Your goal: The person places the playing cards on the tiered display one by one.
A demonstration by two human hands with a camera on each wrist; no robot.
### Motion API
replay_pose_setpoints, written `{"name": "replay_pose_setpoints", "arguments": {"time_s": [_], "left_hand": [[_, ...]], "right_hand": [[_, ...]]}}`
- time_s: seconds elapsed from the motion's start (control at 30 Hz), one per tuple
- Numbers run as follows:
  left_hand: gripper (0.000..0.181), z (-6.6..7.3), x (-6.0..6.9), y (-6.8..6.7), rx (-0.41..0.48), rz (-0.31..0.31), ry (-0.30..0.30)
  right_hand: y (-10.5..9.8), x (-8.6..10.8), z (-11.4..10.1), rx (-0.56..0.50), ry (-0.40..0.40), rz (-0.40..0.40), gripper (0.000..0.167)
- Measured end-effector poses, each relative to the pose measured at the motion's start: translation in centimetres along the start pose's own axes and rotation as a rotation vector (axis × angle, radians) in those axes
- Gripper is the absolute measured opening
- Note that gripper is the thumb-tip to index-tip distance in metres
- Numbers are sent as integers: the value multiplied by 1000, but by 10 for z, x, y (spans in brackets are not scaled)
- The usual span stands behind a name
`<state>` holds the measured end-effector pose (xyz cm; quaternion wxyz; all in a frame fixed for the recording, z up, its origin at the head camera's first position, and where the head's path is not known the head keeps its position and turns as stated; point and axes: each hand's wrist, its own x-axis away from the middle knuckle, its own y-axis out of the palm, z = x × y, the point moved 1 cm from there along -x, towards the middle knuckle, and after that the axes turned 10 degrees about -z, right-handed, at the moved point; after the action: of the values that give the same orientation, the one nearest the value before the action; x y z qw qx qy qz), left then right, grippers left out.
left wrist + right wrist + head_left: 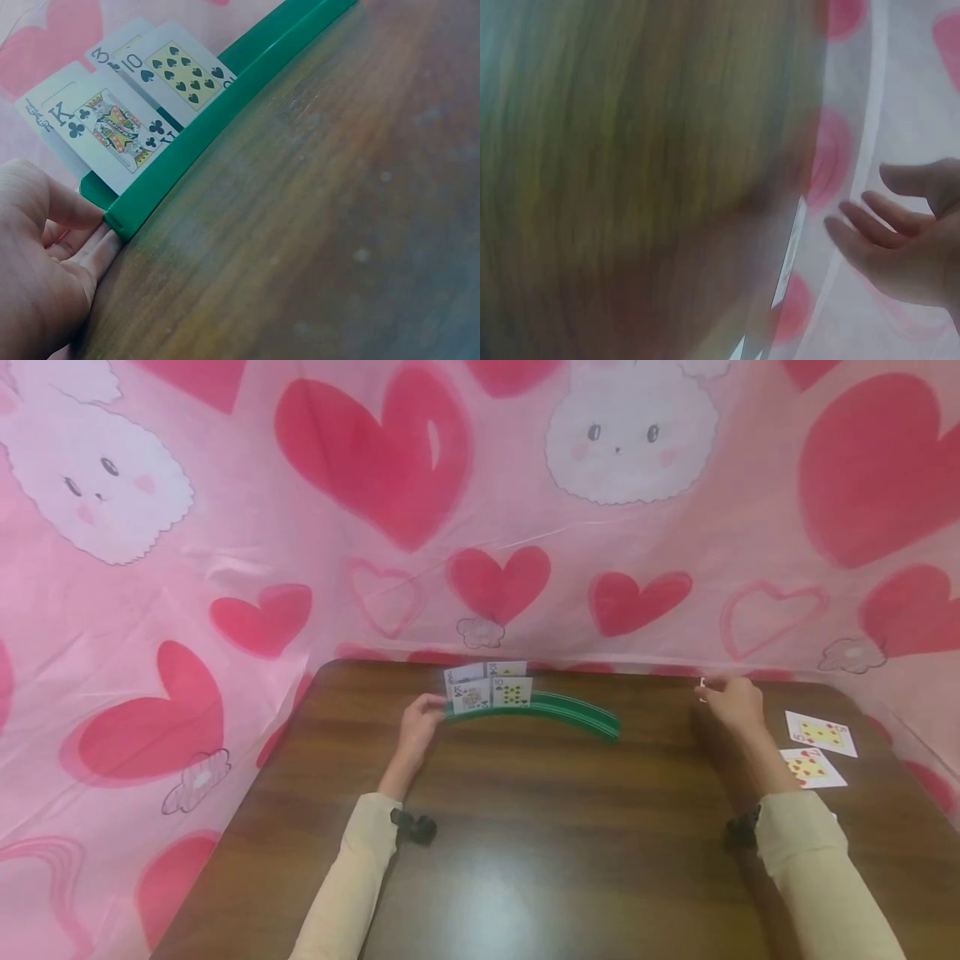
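My left hand (420,727) pinches the left end of a curved green card holder (577,710), thumb on one side and fingers on the other. Two rows of cards stand in its left part: a king of clubs (116,131) and ten of spades (184,75) in front, with a three (124,36) and a face card partly hidden behind. My right hand (738,706) is at the table's back right, a sliver of white card (702,689) at its fingertips. In the right wrist view, that hand (907,240) has thumb and fingers apart, nothing visible between them.
At the right side of the table (585,843) lie a card with diamonds (821,733) and a card with hearts (813,768), the latter partly behind my right arm. A pink cloth (525,527) with hearts and rabbit faces hangs around the table's back and sides.
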<state>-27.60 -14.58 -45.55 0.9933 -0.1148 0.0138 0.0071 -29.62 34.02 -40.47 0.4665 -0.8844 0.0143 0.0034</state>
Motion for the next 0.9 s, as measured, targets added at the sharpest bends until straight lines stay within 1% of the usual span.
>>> {"name": "replay_pose_setpoints", "arguments": {"time_s": [0.07,0.13,0.17,0.2,0.23,0.27,0.3,0.37,0.4,0.43,0.5,0.6,0.67,0.73,0.83,0.9], "left_hand": [[16,0,1,-1,-1,2,-4],[16,0,1,-1,-11,2,-11],[17,-1,1,-1,-16,6,-14],[17,-1,2,-1,-20,6,-18],[17,-2,1,-1,-18,7,-18],[17,-2,1,-1,-11,7,-12],[18,-2,1,-1,-2,8,0],[18,-2,0,-1,17,12,23],[18,-2,-1,-1,28,14,36],[18,-2,-2,-1,36,17,48],[18,-3,-3,-1,34,19,53],[19,-3,-3,0,22,21,40],[20,-3,-3,0,16,21,29],[20,-2,-2,1,13,21,24],[20,-1,-1,1,12,21,19],[20,0,-1,1,12,22,20]], "right_hand": [[0,0,6,43,-1,-91,50],[1,-1,10,99,-25,-218,57],[2,-1,12,147,-65,-259,55],[2,-1,12,181,-99,-270,51],[2,-1,13,196,-126,-264,47],[2,-1,12,192,-137,-245,44],[1,0,10,190,-139,-201,39],[-1,0,7,171,-139,-89,30],[-2,0,6,142,-119,-52,30],[-2,0,6,137,-113,-38,30],[-1,0,6,164,-100,-66,33],[3,-1,12,228,-71,-161,46],[5,-1,17,265,-53,-198,52],[7,-1,20,294,-46,-201,54],[8,-3,21,307,-57,-190,51],[7,-3,20,305,-65,-200,47]]}}
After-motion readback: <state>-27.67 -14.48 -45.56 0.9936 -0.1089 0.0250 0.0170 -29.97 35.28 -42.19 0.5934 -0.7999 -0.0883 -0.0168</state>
